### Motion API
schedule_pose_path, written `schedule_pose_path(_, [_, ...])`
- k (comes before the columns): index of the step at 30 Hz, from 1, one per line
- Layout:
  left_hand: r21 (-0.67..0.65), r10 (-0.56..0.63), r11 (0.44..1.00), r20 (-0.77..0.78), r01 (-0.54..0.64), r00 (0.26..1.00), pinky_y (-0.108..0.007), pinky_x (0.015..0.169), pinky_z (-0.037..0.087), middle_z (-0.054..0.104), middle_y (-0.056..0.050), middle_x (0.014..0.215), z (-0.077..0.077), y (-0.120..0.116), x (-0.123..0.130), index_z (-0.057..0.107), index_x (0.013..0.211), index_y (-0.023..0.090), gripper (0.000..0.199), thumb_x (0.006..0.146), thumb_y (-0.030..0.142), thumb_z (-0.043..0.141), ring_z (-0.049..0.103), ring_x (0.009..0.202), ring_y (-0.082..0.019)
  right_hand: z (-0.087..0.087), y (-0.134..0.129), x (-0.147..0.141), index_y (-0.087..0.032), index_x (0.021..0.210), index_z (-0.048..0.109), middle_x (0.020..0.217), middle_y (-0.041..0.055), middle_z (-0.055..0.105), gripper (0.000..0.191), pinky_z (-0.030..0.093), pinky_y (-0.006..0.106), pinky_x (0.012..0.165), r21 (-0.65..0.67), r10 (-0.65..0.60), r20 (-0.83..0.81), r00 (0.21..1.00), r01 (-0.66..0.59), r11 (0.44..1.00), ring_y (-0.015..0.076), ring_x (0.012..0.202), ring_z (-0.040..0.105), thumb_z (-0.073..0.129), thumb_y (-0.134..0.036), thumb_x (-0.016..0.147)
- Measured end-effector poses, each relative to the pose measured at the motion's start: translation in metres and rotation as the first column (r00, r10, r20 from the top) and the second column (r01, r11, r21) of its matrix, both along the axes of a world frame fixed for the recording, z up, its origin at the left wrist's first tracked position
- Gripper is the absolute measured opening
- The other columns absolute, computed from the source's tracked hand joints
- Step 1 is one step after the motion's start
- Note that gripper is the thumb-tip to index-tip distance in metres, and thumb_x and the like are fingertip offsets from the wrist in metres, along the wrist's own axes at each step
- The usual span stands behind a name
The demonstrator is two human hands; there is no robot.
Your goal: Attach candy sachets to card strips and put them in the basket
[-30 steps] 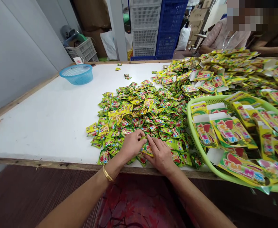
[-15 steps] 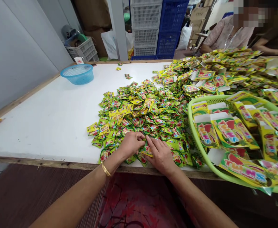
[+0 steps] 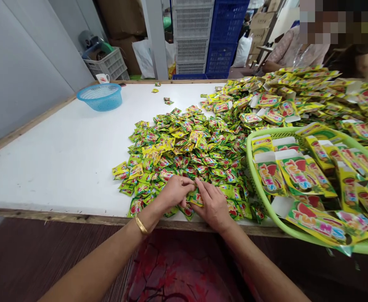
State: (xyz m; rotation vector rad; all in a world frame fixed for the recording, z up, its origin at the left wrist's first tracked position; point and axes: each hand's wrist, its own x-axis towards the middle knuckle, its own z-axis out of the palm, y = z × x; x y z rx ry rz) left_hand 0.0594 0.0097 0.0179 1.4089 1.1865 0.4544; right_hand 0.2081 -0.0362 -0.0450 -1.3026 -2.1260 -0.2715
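Observation:
Near the table's front edge, my right hand (image 3: 213,205) is closed around a small yellow-green candy box (image 3: 197,198) printed with a watermelon and letters. My left hand (image 3: 176,193) meets it from the left, its thumb and fingers pinched together at the box's far left end. My fingers partly cover the box, so what its end looks like is hidden. Around and under both hands spreads a heap of small green and yellow candy packets (image 3: 187,144). To the right, a light green basket (image 3: 267,201) holds several larger-looking upright and lying candy boxes (image 3: 299,172).
A pile of flattened-looking and open candy boxes (image 3: 316,90) rises behind the basket. A blue basket (image 3: 104,100) stands at the far left of the white table (image 3: 55,159). Stacked crates (image 3: 193,37) stand beyond the table. A person (image 3: 297,48) sits at the far right.
My left fingers have closed in farther over the box's left end. The box has turned slightly in my hands, and the whole view has shifted a little.

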Motion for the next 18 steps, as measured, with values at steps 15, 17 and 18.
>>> schedule_pose_path(15, [-0.043,-0.141,0.989,-0.075,0.138,0.987,-0.016,0.033,0.035,0.042,0.007,0.028,-0.003,-0.005,0.007,0.056,0.057,0.017,0.022,0.072,0.011,0.04,0.047,0.027,-0.01,-0.001,0.001,-0.001,-0.01,0.142,0.03,0.111,0.0137,0.06,0.066,0.042,0.037,0.08,-0.019,0.041,0.005,0.999,-0.041,0.999,0.0236,0.095,0.054,0.05,-0.041,0.086])
schedule_pose_path(17, [-0.019,-0.127,0.992,-0.102,0.126,0.987,-0.017,0.033,0.034,0.041,0.007,0.028,0.001,-0.008,0.006,0.054,0.055,0.017,0.021,0.072,0.014,0.042,0.046,0.026,-0.01,0.001,0.0,-0.002,-0.011,0.143,0.027,0.113,0.0133,0.059,0.071,0.042,0.036,0.082,-0.064,0.025,-0.011,1.0,-0.026,0.998,0.0233,0.098,0.053,0.053,-0.043,0.084])
schedule_pose_path(18, [-0.003,-0.112,0.994,-0.119,0.113,0.987,-0.017,0.032,0.033,0.041,0.007,0.027,0.003,-0.009,0.005,0.054,0.055,0.017,0.021,0.072,0.016,0.043,0.045,0.026,-0.01,0.003,0.0,-0.003,-0.012,0.143,0.027,0.115,0.0132,0.059,0.075,0.042,0.036,0.083,-0.093,0.019,-0.005,1.0,-0.02,0.995,0.0232,0.1,0.053,0.055,-0.044,0.082])
